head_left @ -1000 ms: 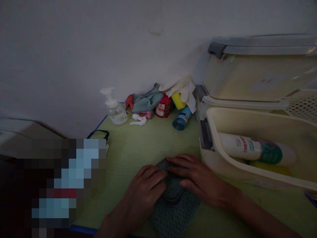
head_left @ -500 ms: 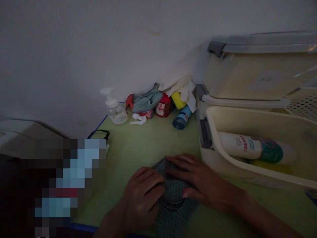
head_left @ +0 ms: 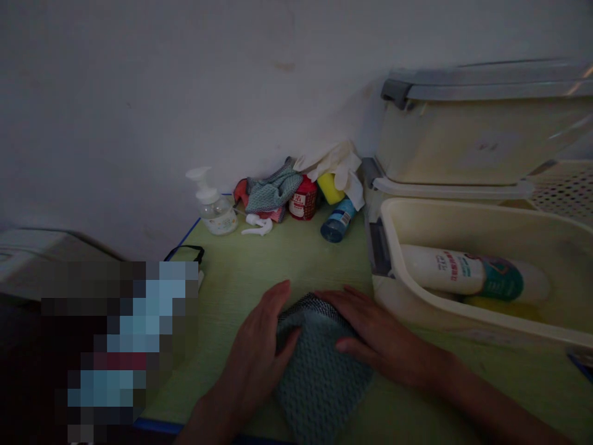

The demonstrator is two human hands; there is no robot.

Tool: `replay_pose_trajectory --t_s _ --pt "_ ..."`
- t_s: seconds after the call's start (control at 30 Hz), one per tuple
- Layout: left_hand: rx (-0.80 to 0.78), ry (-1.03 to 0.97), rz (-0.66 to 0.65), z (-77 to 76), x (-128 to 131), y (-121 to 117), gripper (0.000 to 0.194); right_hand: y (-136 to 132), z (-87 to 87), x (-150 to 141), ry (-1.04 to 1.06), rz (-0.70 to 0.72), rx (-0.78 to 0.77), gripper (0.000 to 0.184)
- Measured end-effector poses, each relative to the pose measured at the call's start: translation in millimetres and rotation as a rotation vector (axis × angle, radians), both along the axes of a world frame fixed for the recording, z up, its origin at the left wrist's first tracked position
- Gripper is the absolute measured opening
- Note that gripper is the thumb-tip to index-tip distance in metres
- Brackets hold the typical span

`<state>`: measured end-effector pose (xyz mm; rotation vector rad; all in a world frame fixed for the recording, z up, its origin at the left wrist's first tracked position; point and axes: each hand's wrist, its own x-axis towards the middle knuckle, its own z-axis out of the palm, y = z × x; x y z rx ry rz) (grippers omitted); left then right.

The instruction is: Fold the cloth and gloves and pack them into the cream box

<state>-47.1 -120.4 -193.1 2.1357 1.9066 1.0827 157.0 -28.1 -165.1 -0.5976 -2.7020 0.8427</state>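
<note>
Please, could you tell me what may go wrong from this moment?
1. The cloth between the left hand and right hand runs down close to the near edge of the table; it might slip off if pulled.
2. The right hand is near the open box; a wide movement could bump it.
3. The blue bottle seems to lie on its side and might roll.

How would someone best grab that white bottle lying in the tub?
Probably around its middle, from above. The bottle lies on its side inside the tub, whose walls would hinder a sideways reach, while the open top leaves a way in. Its long, round body suggests gripping across. The right hand is nearer.
</note>
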Motion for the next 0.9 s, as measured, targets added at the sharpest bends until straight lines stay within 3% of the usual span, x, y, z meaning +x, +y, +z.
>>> replay_pose_trajectory --t_s 0.13,0.3,0.4,0.57,0.73,0.9 --pt "0.159 0.077 -0.05 6.8 0.1 -2.3 0.041 -2.0 -7.4 -1.4 -0.019 -0.111 0.059 0.053" --pt "0.304 0.255 -0.3 15.2 2.9 -5.3 0.028 -3.5 -13.9 -4.3 0.084 -0.112 0.218 0.046" --pt "0.156 0.369 -0.379 12.6 5.7 -3.9 0.036 -3.3 -15.7 -6.2 0.162 -0.086 0.325 0.038" --pt "-0.102 0.446 -0.391 6.2 5.3 -2.7 0.064 -2.1 -13.9 -7.2 0.179 -0.072 0.416 0.034" --pt "-0.158 0.471 -0.381 3.0 4.2 -4.2 0.071 -3.4 -9.5 -7.4 0.025 0.024 0.412 0.036" --pt "-0.213 0.504 -0.374 5.2 5.6 -3.8 0.072 -3.1 -13.1 -7.4 -0.113 0.012 0.41 0.046"
